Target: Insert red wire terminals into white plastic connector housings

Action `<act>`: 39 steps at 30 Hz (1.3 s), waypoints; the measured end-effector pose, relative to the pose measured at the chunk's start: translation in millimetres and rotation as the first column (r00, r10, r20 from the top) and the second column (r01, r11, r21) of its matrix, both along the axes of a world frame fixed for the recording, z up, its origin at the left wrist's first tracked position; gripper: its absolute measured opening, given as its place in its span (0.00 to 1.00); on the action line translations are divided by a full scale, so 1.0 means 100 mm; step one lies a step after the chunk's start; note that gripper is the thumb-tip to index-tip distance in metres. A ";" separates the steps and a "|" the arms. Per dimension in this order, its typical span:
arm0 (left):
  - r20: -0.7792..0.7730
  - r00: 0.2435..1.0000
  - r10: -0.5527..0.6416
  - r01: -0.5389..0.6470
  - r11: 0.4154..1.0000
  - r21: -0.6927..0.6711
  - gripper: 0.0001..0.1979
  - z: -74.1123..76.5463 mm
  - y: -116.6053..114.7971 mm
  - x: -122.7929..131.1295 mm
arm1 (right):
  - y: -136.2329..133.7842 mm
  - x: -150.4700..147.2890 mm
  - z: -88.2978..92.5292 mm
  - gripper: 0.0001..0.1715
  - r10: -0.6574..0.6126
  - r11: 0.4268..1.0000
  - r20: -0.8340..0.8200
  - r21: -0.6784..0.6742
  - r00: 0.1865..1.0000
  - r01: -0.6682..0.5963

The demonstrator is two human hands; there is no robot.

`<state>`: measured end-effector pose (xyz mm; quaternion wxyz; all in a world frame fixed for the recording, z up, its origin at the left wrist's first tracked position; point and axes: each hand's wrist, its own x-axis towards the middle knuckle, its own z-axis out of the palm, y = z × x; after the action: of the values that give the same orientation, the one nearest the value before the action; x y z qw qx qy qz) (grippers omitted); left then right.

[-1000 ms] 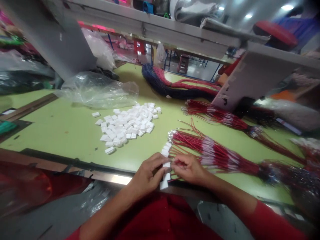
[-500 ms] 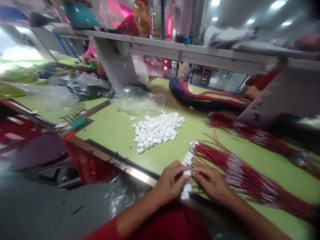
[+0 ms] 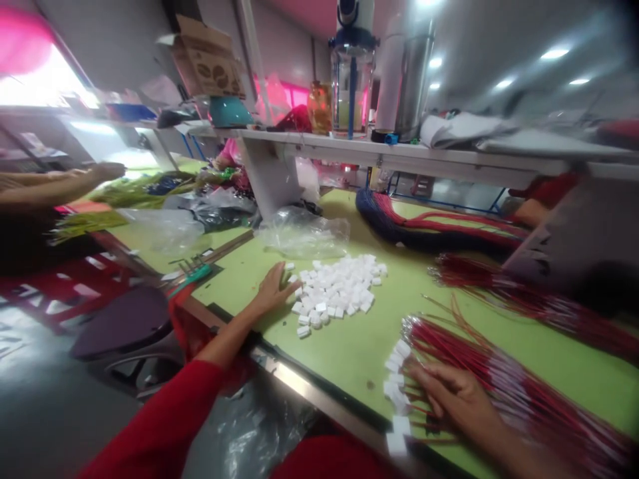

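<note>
My left hand (image 3: 273, 291) reaches to the left edge of a pile of white plastic connectors (image 3: 339, 286), thumb and fingers apart, nothing visible in it. My right hand (image 3: 456, 392) is over the front of the table, fingers curled together beside a row of white connectors (image 3: 394, 384) with red wires running from them. What its fingertips hold is too small and blurred to tell. Just behind it lies a bundle of red wires (image 3: 459, 342) with metal terminals at its left end and a pale wrap round its middle.
A second red wire bundle (image 3: 529, 299) and a dark blue and red cable coil (image 3: 389, 216) lie farther back. A clear plastic bag (image 3: 304, 233) sits behind the pile. A shelf (image 3: 319, 141) spans the table. Another person's arm (image 3: 64, 183) shows at far left.
My left hand has left the connector row and moved left to the pile. My right hand stays by the row and wires. The view has shifted left and up.
</note>
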<state>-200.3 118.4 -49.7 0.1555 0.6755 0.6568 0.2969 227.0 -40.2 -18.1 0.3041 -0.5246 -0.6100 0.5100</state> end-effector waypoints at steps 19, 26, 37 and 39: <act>-0.222 0.931 -0.289 0.303 0.952 0.034 0.63 -0.17 -0.79 0.68 | -0.02 0.10 0.18 0.18 0.148 0.940 0.230 0.269 0.962 -0.209; -0.207 0.927 -0.312 0.349 0.920 0.177 0.46 -0.03 -0.73 1.07 | -0.06 0.05 0.26 0.16 0.043 0.976 0.221 0.201 0.974 -0.088; -0.127 0.869 -0.479 0.493 0.811 0.316 0.06 0.28 -1.06 1.40 | -0.03 -0.01 0.22 0.17 -0.074 0.983 0.005 0.168 0.997 0.073; 0.073 0.854 -0.515 0.478 0.833 0.279 0.05 0.29 -1.14 1.50 | -0.03 -0.02 0.23 0.17 -0.100 0.978 -0.003 0.182 0.995 0.099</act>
<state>-50.3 4.0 -20.3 0.1882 0.8137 0.4022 0.3751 225.2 -43.6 5.4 0.3738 -0.5260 -0.6282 0.4347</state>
